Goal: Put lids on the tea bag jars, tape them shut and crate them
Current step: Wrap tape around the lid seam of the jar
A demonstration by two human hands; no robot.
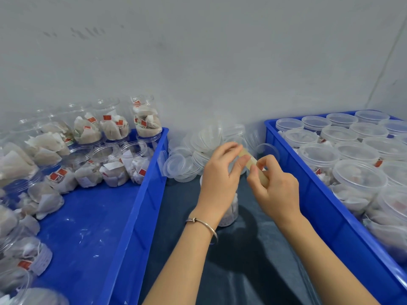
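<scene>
two hands (248, 175) pinch one tape strip (253, 162); two blue crates (141, 208).

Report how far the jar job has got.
Done: the right crate holds many lidded jars. In hand: the left hand and right hand hold a tape strip over a jar. Left: open jars in the left crate; loose lids between.
</scene>
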